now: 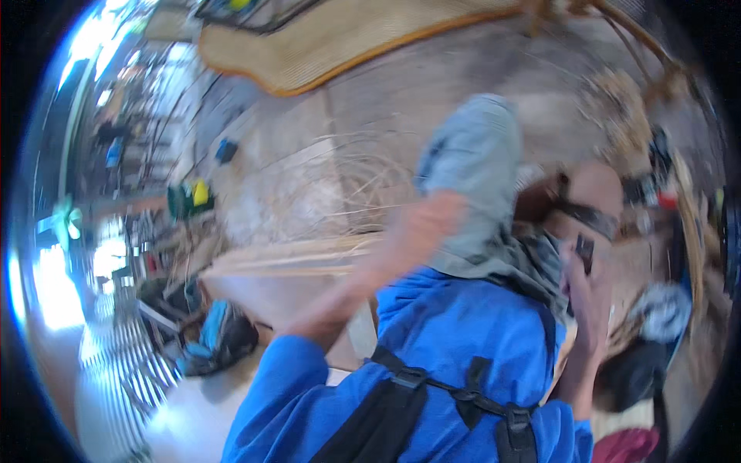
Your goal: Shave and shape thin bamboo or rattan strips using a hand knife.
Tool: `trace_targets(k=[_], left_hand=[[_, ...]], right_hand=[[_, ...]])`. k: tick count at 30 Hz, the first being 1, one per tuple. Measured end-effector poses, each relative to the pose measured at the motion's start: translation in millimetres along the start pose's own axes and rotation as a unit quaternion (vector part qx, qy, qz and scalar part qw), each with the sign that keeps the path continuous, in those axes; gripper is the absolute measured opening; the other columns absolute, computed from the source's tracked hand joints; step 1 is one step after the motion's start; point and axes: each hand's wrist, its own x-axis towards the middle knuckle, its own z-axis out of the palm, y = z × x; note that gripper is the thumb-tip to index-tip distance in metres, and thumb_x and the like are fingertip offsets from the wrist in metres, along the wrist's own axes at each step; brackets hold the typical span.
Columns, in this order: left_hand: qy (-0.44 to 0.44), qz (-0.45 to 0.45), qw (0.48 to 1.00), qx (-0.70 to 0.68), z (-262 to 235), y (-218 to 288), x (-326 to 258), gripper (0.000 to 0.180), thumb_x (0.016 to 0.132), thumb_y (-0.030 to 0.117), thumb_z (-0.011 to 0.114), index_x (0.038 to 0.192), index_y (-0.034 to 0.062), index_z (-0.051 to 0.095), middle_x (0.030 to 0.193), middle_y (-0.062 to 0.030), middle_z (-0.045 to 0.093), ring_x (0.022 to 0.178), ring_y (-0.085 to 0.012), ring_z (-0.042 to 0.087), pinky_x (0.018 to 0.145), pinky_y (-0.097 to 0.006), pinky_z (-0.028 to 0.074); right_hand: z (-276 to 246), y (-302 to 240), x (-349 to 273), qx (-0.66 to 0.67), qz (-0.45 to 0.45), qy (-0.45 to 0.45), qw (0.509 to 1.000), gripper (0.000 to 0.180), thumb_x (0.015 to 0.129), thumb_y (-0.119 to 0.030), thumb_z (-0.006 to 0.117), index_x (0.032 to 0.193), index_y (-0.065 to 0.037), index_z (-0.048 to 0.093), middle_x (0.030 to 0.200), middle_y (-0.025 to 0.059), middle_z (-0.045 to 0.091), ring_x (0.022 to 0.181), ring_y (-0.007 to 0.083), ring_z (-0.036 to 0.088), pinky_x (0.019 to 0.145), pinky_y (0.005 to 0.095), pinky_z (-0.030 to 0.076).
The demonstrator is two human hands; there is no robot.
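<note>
My left hand [434, 216] is smeared by motion, reaching across by my trousered left knee [475, 147]. Its fingers cannot be made out. Pale long strips [309, 255], like split cane or wood, run up to that forearm from the left. Beside my bare right thigh, my right hand [585, 289] is closed around a small dark object [584, 253]; blur hides its kind. A dark band [588, 219] circles my right leg near the knee.
Thin loose strands [370, 174] lie tangled on the floor ahead. Farther off is a woven panel [363, 42] with an orange-brown rim. A dark bag [224, 339] sits at the left, and a green container [181, 201] with something yellow stands beyond it. Shavings [621, 116] are heaped at the far right.
</note>
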Motion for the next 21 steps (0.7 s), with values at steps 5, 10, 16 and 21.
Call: trace_targets(k=[5,10,16,21], left_hand=[[-0.036,0.211,0.966,0.145,46,53,15,0.008,0.083,0.014,0.052,0.084,0.0057,0.054,0.083,-0.0125,0.058,0.076,-0.0318,0.059,0.063,-0.039,0.050],[0.019,0.226,0.957,0.184,-14,-21,25,0.013,0.082,0.016,0.049,0.081,0.0052,0.056,0.075,-0.0153,0.060,0.076,-0.0339,0.060,0.065,-0.042,0.048],[0.258,0.106,0.848,0.451,-174,-97,6,0.019,0.086,0.016,0.047,0.094,0.0057,0.061,0.090,-0.0124,0.063,0.085,-0.0295,0.060,0.071,-0.039,0.050],[0.261,-0.072,0.918,0.288,-276,-128,-7,0.029,0.089,0.022,0.049,0.107,0.0026,0.060,0.095,-0.0104,0.064,0.081,-0.0217,0.061,0.073,-0.030,0.048]], right_hand=[[45,-14,-5,0.354,-0.057,-0.015,0.933,0.018,0.085,-0.017,0.057,0.095,-0.002,0.055,0.066,0.0033,0.050,0.050,0.0124,0.048,0.044,0.0241,0.039],[-40,-30,26,0.474,-0.041,0.097,0.874,0.014,0.088,-0.019,0.054,0.091,-0.006,0.050,0.067,-0.0001,0.041,0.057,0.0115,0.044,0.047,0.0232,0.037],[-191,3,74,0.404,-0.196,0.258,0.856,0.017,0.087,-0.022,0.057,0.088,-0.008,0.048,0.068,-0.0022,0.032,0.059,0.0112,0.035,0.054,0.0244,0.034],[-79,-55,83,0.332,-0.132,0.188,0.915,0.026,0.087,-0.025,0.059,0.102,-0.005,0.054,0.068,-0.0021,0.036,0.059,0.0087,0.038,0.052,0.0234,0.035]])
